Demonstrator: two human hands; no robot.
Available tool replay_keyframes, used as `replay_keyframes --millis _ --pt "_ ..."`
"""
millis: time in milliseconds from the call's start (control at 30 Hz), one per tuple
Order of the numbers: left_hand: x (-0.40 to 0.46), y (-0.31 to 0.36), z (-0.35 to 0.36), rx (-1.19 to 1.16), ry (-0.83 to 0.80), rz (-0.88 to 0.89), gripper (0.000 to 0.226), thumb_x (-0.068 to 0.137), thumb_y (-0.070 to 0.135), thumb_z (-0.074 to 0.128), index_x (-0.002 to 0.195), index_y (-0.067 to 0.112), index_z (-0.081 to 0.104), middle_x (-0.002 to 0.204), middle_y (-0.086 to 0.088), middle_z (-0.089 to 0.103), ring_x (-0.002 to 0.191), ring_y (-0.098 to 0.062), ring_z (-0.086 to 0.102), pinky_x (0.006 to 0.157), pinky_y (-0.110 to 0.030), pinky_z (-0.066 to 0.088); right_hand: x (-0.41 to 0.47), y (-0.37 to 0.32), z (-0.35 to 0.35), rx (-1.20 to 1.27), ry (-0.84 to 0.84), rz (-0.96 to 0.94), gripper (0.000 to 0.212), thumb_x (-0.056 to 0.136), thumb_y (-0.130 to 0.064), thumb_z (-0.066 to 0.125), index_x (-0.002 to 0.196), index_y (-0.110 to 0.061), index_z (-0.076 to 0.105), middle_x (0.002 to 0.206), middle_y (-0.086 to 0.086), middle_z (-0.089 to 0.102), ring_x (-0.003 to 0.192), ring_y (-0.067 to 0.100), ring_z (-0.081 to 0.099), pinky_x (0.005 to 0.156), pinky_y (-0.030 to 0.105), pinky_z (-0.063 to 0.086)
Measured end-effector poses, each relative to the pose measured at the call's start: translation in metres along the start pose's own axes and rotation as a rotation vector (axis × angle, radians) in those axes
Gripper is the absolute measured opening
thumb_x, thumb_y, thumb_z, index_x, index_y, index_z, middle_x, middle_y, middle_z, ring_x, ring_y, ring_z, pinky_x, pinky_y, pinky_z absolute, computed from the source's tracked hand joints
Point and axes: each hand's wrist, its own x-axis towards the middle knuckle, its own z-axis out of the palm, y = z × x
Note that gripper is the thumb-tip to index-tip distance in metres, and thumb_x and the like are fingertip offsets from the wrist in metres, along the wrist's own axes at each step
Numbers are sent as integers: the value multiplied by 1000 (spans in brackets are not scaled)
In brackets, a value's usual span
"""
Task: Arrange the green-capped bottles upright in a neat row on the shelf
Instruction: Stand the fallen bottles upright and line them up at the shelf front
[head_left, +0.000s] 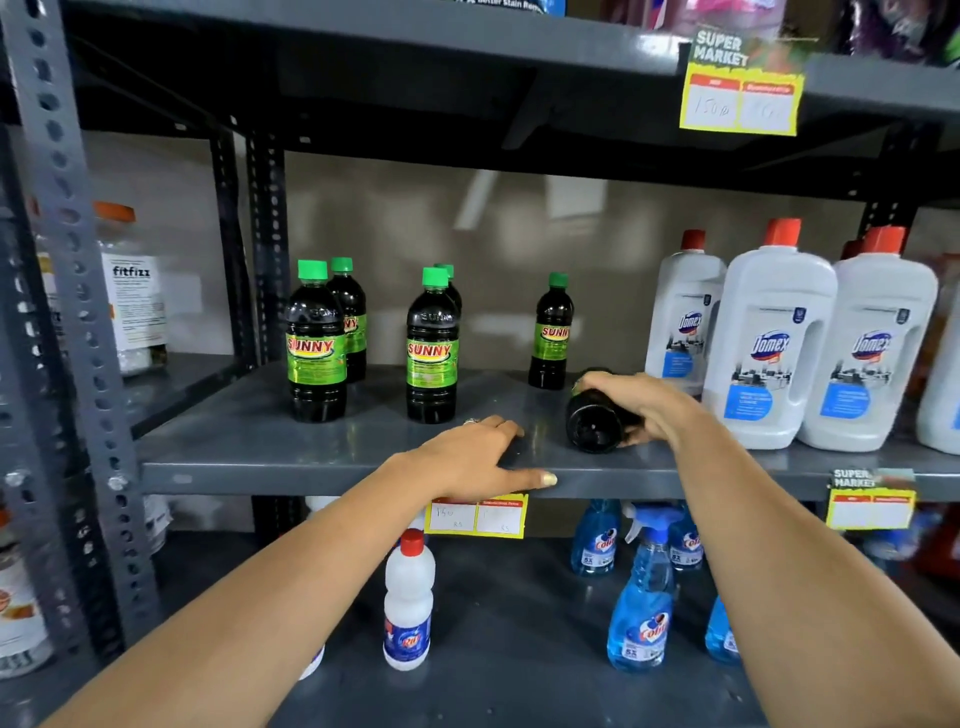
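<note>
Several dark bottles with green caps and "SUNNY" labels stand upright on the grey middle shelf (311, 457): a front one (316, 343) with another (349, 317) behind it, a second pair (432, 345) further right, and a lone one (551, 332) set back. One more dark bottle (595, 423) lies on its side, base towards me, cap hidden. My right hand (641, 402) is closed over that lying bottle from above. My left hand (483, 457) rests flat on the shelf's front edge, fingers spread, holding nothing.
Large white Domex bottles (769, 343) with red caps stand just right of the lying bottle. Yellow price tags (475, 517) hang on the shelf edges. The lower shelf holds blue spray bottles (644, 597) and a white bottle (409, 603). A perforated grey upright (78, 291) stands at left.
</note>
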Motion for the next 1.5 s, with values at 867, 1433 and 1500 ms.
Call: replay_keyframes --millis 867,1433,1500 --pt "10 -10 -7 -65 -13 31 100 64 72 74 143 22 39 142 4 42 130 -19 40 102 -34 38 31 15 62 25 378 -531 55 68 -38 81 111 -20 52 109 1 62 97 20 62 80 31 47" --pt "6 -10 1 -35 -12 -13 116 63 83 63 152 18 27 155 7 32 138 -19 34 108 -40 37 23 15 60 -10 452 -465 59 67 -41 79 114 -18 51 103 0 61 102 27 63 75 29 41" --pt "7 -11 1 -38 -12 -11 116 63 83 63 152 18 27 155 7 31 139 -19 34 109 -40 37 21 14 62 -23 465 -476 63 65 -46 79 113 -18 51 108 2 61 102 27 62 78 33 46"
